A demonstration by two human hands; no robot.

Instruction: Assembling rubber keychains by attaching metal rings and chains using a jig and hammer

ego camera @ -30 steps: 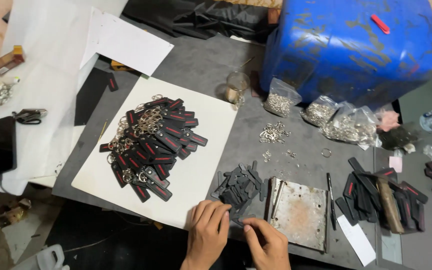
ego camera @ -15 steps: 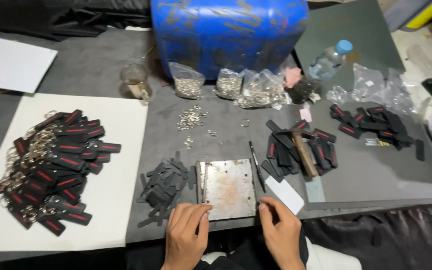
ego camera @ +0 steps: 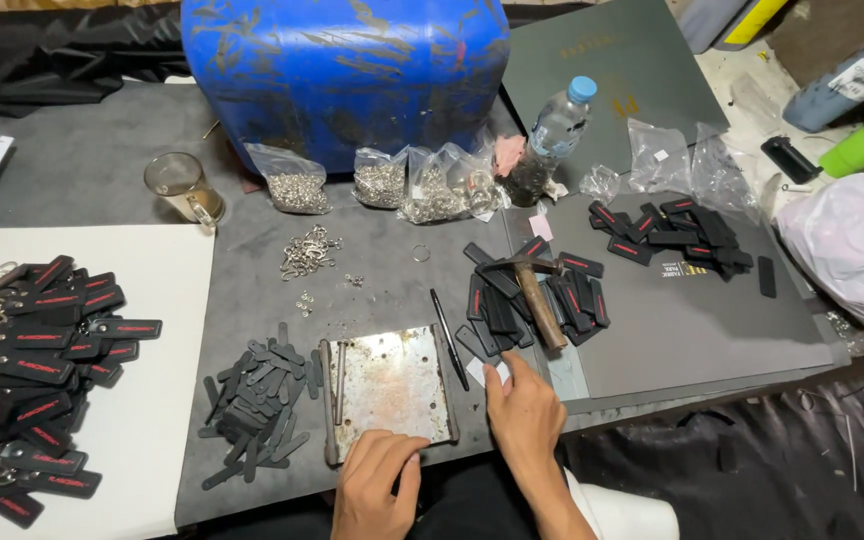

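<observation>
Head view looks straight down at the metal plate (ego camera: 390, 385), a scuffed square slab lying flat at the near edge of the bench (ego camera: 252, 240). My left hand (ego camera: 377, 485) rests at the plate's near edge, fingers curled together with the tips touching the metal; I cannot tell whether anything is pinched in that grip. My right hand (ego camera: 522, 415) lies just right of the plate, fingers spread and flat, the tips touching a black strap piece (ego camera: 477, 345) beside a small white slip (nothing is clamped there that I can see).

Just beyond the right grip a hammer (ego camera: 537, 295) lies across a heap of black tags (ego camera: 532, 295). A thin dark tool (ego camera: 449, 340) lies along the plate's right side, between plate and heap. Left of the left grip sits a pile of plain black strips (ego camera: 257, 400), and farther left, on a white sheet (ego camera: 167, 400), a large pile of finished key fobs (ego camera: 37, 370) with red marks and rings. Well beyond both hands lie loose metal rings (ego camera: 307, 250), bags of hardware (ego camera: 382, 185), a glass mug (ego camera: 182, 185), a water bottle (ego camera: 557, 125) and a blue drum (ego camera: 347, 70).
</observation>
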